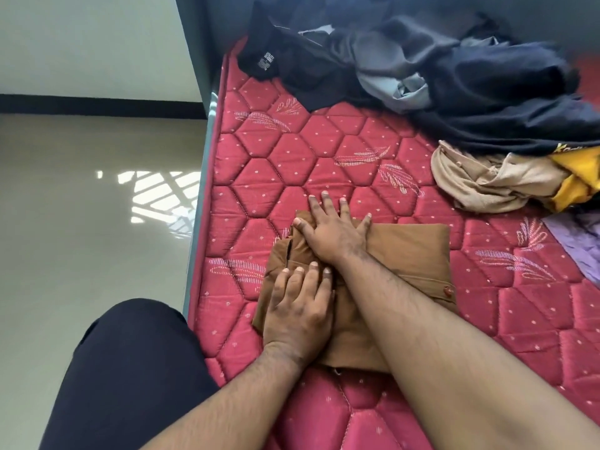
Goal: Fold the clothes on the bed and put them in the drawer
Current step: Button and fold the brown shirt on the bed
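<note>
A brown shirt (409, 251), folded into a rough rectangle, lies on the red quilted mattress (292, 157) near its left edge. My right hand (334, 232) presses flat on the shirt's far left part, fingers spread and reaching onto the mattress. Just below it, my left hand (298, 313) lies flat on the shirt's near left part, fingers straight. An orange button (448, 291) shows at the shirt's right edge. Unfolded clothes sit at the back right: a black garment (285, 63), grey cloth (389, 76), a dark navy one (506, 102) and a beige garment (480, 183).
A yellow cloth (578, 180) and a lilac cloth (578, 241) lie at the right edge. The mattress's left side drops to a pale tiled floor (81, 222). My dark-trousered leg (123, 378) stands beside the bed. A grey wall edge (194, 43) rises at the bed's head.
</note>
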Demonstrator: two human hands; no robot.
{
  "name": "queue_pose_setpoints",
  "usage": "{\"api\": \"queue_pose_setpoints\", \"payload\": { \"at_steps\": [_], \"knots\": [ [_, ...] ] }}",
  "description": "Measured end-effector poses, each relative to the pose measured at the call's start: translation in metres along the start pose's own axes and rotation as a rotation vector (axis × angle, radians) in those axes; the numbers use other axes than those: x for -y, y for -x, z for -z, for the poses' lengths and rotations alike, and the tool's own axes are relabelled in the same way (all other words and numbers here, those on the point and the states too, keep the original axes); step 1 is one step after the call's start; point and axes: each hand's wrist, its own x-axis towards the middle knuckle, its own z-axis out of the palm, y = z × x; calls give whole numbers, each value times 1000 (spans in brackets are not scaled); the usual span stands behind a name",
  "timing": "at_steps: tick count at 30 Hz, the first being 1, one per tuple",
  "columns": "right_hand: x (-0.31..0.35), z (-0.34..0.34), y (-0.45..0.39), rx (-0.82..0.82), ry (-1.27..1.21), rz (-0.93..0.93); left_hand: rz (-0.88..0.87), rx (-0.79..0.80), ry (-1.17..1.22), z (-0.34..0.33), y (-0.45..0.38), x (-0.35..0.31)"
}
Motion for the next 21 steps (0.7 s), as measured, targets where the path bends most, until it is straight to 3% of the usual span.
{"api": "queue_pose_setpoints", "payload": {
  "at_steps": [5, 12, 15, 19, 21],
  "knots": [
    [4, -2, -16, -21, 26, -97, -10, 23, 5, -7, -6, 5],
    [-8, 13, -19, 171, -208, -20, 40, 73, 48, 1, -6, 4],
    [-18, 31, 0, 69, -361, 91, 59, 127, 18, 6, -9, 1],
    [-61, 47, 72, -272, -247, 237, 121, 265, 66, 16, -8, -4],
    [-77, 34, 110, -209, -144, 209, 104, 246, 85, 20, 3, 0]
  ]
}}
